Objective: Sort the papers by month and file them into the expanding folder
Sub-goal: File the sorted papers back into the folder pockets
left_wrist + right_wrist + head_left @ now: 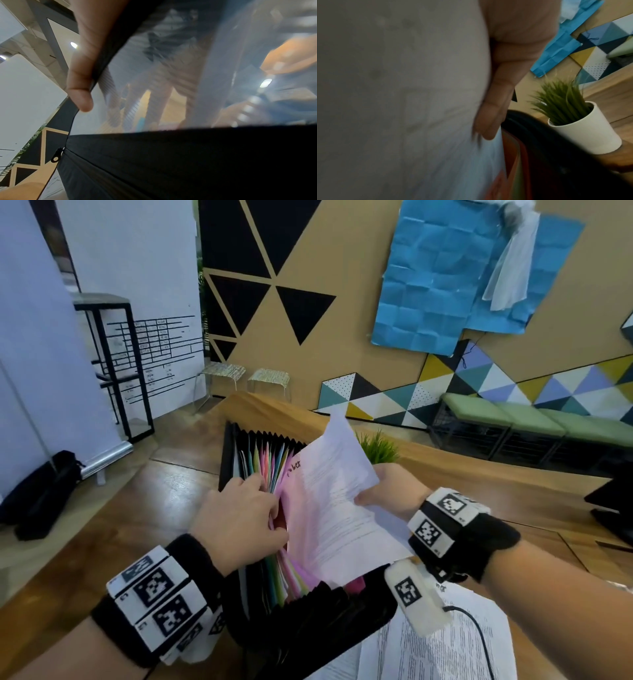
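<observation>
A black expanding folder stands open on the wooden table, its coloured dividers fanned out. My left hand reaches in among the dividers and holds them apart, fingers curled over their top edges. In the left wrist view a finger hooks over a dark divider edge. My right hand grips a printed white sheet by its right edge, the sheet tilted with its lower part inside a pocket. The right wrist view shows the paper close up with my fingers behind it.
More printed papers lie on the table at the lower right, under my right wrist. A small green plant in a white pot stands just behind the folder. A dark object sits at the table's right edge.
</observation>
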A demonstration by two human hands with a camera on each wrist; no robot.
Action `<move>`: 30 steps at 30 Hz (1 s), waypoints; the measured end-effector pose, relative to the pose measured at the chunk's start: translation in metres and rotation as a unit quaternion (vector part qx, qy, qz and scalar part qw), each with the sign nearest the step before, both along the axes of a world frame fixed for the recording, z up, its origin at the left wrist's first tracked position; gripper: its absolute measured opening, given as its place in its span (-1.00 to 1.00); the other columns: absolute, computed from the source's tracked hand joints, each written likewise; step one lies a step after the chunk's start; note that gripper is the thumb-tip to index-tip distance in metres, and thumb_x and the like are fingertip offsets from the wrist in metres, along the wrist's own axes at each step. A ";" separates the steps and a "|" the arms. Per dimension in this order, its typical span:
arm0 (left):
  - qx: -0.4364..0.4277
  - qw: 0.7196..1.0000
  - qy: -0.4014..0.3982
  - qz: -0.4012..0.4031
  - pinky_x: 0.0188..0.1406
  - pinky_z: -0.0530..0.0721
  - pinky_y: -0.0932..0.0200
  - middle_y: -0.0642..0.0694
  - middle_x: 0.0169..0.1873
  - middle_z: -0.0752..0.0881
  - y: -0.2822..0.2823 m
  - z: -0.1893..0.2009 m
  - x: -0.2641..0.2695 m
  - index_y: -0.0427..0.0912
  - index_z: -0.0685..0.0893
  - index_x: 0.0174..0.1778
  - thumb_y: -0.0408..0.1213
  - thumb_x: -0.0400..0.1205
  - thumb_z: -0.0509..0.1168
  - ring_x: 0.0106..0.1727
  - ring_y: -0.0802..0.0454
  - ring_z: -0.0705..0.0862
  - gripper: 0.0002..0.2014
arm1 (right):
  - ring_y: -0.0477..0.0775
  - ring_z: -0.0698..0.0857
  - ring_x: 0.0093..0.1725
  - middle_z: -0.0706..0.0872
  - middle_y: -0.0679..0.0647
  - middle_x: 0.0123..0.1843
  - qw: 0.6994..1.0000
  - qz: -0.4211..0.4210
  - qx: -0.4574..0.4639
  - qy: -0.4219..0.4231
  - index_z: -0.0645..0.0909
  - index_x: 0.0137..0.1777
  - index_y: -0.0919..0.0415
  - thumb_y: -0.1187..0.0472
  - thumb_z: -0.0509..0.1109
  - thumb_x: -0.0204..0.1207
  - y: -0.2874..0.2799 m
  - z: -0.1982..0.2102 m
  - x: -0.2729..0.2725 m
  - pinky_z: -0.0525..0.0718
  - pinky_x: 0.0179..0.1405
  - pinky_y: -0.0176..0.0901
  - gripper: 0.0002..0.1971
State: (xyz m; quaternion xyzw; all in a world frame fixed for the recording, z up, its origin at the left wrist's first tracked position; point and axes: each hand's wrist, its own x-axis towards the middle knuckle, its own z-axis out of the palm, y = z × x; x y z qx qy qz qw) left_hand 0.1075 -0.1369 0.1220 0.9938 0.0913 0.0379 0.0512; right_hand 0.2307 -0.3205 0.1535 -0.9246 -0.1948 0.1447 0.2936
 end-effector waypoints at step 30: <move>-0.021 1.000 0.013 0.006 0.30 0.43 -0.08 0.15 0.32 0.39 0.028 0.001 -0.021 0.21 0.59 -0.11 0.30 0.26 -0.01 0.39 0.04 0.34 -0.55 | -0.02 0.64 0.03 0.68 0.04 0.15 0.984 -0.121 -0.129 0.038 0.57 0.21 0.11 0.05 0.41 0.52 -0.130 -0.121 -0.033 0.60 0.04 -0.20 -0.70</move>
